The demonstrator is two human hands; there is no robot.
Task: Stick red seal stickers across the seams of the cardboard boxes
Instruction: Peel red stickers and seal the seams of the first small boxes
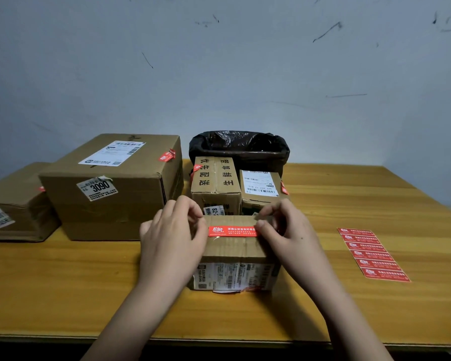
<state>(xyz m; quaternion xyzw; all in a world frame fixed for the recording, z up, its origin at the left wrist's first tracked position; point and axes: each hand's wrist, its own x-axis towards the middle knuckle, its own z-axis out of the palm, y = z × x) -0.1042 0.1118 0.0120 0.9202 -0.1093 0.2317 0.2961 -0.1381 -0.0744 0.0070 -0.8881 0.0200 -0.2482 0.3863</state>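
A wooden table [349,204] holds five cardboard boxes [110,188], a bin [238,147] lined with black plastic, and a sticker sheet [373,254] at right.

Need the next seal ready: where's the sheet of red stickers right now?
In the head view, the sheet of red rectangular seal stickers lies flat on the wooden table, to the right of the right hand.

Dim, bluish, soft light; faint shadows, mild wide-angle bowing at edges, slight overall softness.
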